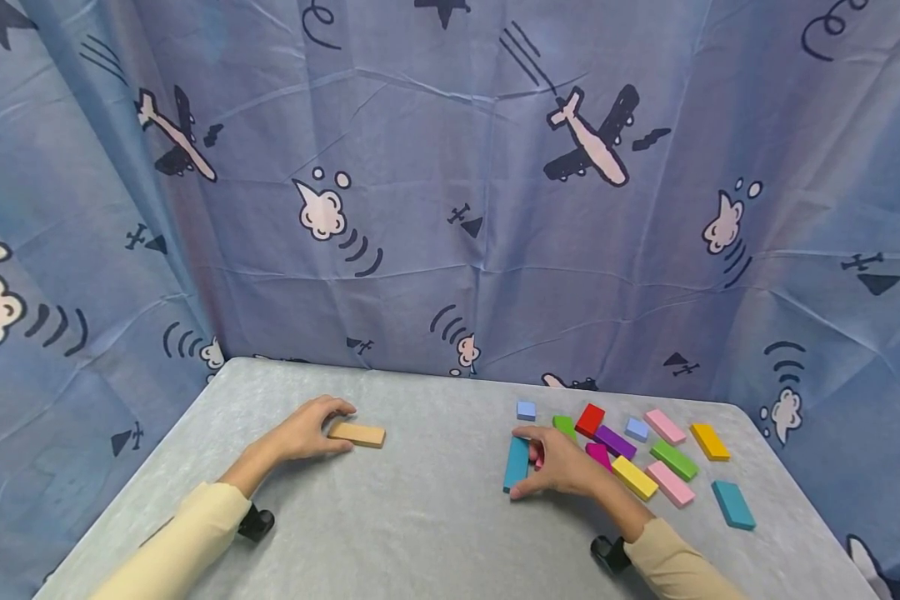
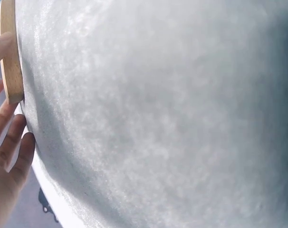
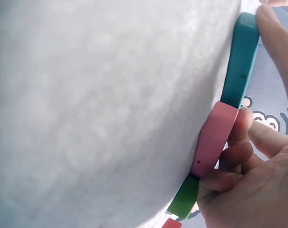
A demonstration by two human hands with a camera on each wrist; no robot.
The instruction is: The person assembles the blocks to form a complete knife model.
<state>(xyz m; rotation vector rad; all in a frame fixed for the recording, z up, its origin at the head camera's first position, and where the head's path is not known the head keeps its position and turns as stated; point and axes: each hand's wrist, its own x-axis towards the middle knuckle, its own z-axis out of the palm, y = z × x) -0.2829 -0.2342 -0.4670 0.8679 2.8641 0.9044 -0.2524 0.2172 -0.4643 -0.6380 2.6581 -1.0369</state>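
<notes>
In the head view, my left hand (image 1: 313,431) curves around the left end of a plain wooden block (image 1: 366,435). Its thumb touches the near side, while the index fingertip stands a little apart beyond the far side. The left wrist view shows the thumb across the wooden block (image 2: 11,61) and the other fingers spread loosely. To the right, my right hand (image 1: 566,462) holds a teal block (image 1: 517,464) lengthwise, thumb at the near end and index finger at the far end. A pink block (image 3: 215,135) lies beside the teal one, partly behind the right hand's curled fingers.
Several coloured blocks lie right of and behind the right hand, among them a red block (image 1: 589,420), a purple block (image 1: 615,442), a yellow block (image 1: 634,478) and another teal block (image 1: 733,505). A small blue block (image 1: 526,410) lies farther back. A patterned curtain (image 1: 405,317) hangs behind the table.
</notes>
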